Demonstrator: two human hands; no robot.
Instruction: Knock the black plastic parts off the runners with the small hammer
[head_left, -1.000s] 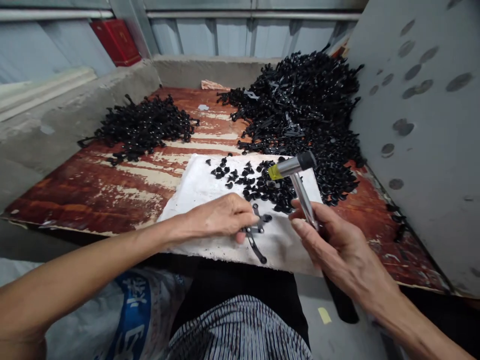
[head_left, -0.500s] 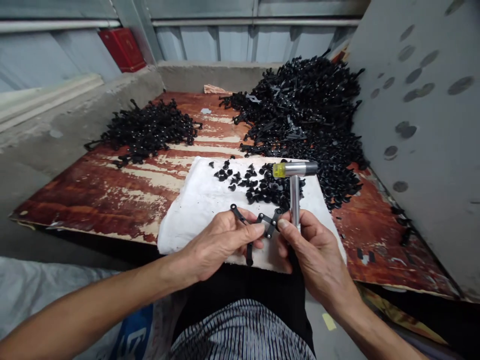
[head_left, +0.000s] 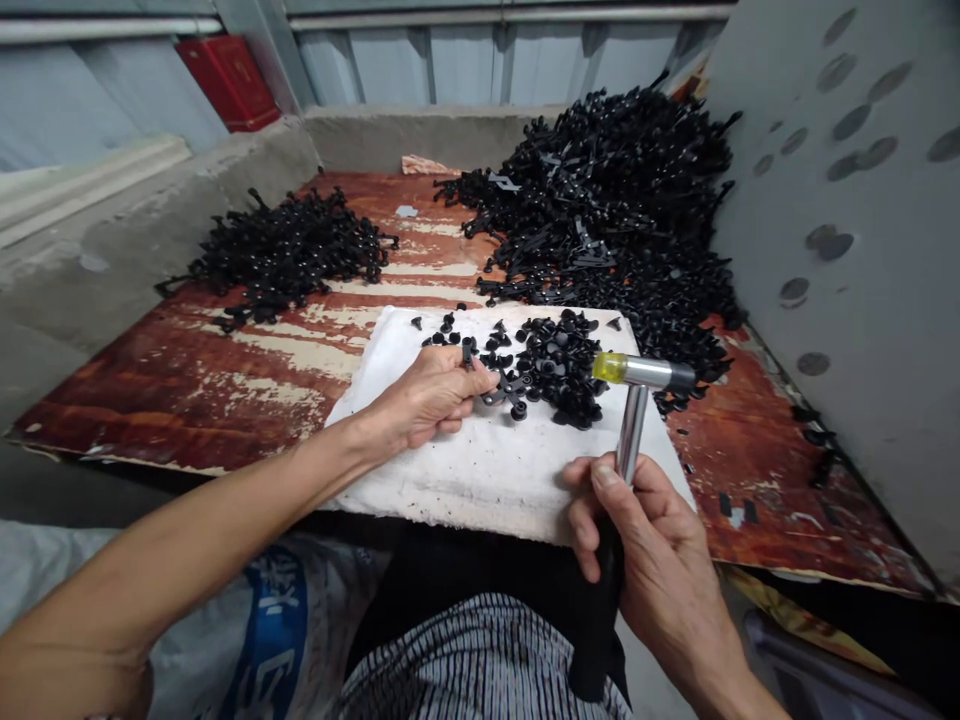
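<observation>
Right hand (head_left: 649, 560) grips a yellow-tipped steel mallet (head_left: 634, 400) — left hand (head_left: 427, 395), grip unclear, beside black plastic parts (head_left: 559, 365).

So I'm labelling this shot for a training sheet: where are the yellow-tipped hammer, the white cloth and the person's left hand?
Yellow-tipped hammer (head_left: 645, 372): head view, on its metal head.
White cloth (head_left: 487, 485): head view, on its bare front part.
Left hand (head_left: 431, 398): head view, on the back of the hand.

Our peeling red worktop (head_left: 180, 390) in its concrete corner
A concrete ledge (head_left: 112, 260) runs along its left edge, and a grey panel (head_left: 885, 300) with round marks stands at its right. Beyond, a red box (head_left: 229, 82) shows against the ribbed metal wall (head_left: 465, 60); a blue-printed sack (head_left: 270, 640) lies below the near edge.
</observation>
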